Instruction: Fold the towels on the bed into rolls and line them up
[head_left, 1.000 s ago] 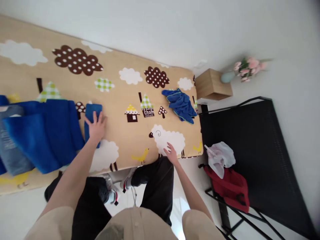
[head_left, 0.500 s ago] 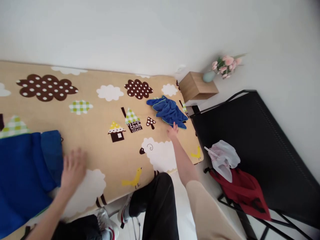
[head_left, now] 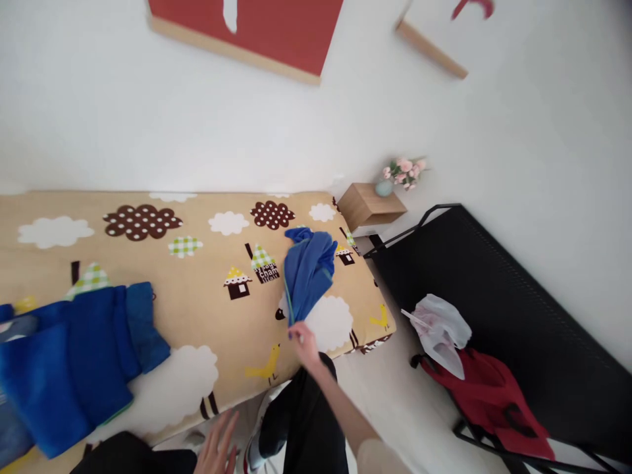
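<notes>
A blue towel [head_left: 309, 270] with thin green edging lies crumpled on the patterned bed sheet [head_left: 197, 316]. My right hand [head_left: 303, 342] pinches its near corner, so the cloth is drawn out in a narrow point over the white sheep print. Low in the picture, my left hand [head_left: 217, 447] hangs over my lap beyond the bed's near edge. Its fingers are stretched out with nothing in them, and part of it is cut off by the frame. On the left of the bed lies a stack of folded blue cloth [head_left: 89, 368].
Right of the bed is a black mesh cot [head_left: 484, 296], bearing a red bag [head_left: 494, 401] and a white plastic bag [head_left: 439, 326]. A wooden bedside box [head_left: 365, 205] with a flower vase [head_left: 384, 188] stands in the corner. Pictures [head_left: 276, 39] hang on the wall.
My right hand has taken the towel by a corner and pulled it toward me. My left hand has left the bed surface and dropped to my lap. The view has tilted upward.
</notes>
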A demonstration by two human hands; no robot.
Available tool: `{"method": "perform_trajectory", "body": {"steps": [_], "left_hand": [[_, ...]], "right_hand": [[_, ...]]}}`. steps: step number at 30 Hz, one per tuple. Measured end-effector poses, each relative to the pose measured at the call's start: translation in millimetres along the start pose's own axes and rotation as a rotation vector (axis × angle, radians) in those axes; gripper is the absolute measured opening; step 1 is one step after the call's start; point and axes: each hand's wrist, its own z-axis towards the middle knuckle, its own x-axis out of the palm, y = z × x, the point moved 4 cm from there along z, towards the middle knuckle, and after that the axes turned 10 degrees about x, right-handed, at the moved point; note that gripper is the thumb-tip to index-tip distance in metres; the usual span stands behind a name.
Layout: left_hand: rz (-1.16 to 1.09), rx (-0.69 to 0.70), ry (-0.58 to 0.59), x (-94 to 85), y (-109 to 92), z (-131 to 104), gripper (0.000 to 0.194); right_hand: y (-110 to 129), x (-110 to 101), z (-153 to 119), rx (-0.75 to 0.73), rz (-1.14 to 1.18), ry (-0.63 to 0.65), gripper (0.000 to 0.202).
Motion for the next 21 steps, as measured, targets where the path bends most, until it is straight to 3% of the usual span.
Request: {"method": "perform_trajectory", "body": {"steps": [2, 4, 7, 9, 11, 16, 21], "left_hand": [[0.041, -0.005, -0.029, -30.5, -4.5, 29.4, 0.083], [0.009, 0.046, 0.049, -43.0, -16.7, 44.2, 0.071], [-0.083, 0.111, 0.254, -35.8, -38.6, 36.6, 0.055], [-0.103, 0.081, 0.306, -30.1, -51.3, 21.5, 0.047], [-0.106, 0.022, 0.280, -31.8, -63.4, 7.8, 0.039], [-0.135, -0.088, 0.173, -59.7, -88.3, -3.5, 0.034], [-0.091, -0.171, 0.248, -78.5, -88.3, -9.8, 0.025]], "right_hand": [[3.5, 43.3, -89.4, -0.032, 0.108, 0.202, 0.031], [2.8, 80.4, -169.7, -0.005, 0.193, 0.333, 0.032], [7.0, 99.7, -245.7, 0.021, 0.328, 0.268, 0.034], [18.1, 86.4, -261.7, 0.063, 0.386, 0.191, 0.038], [37.4, 57.9, -256.9, 0.128, 0.411, 0.177, 0.038], [104.9, -28.0, -231.3, 0.197, 0.466, 0.356, 0.039], [158.9, -79.8, -247.4, 0.118, 0.580, 0.459, 0.047]]}}
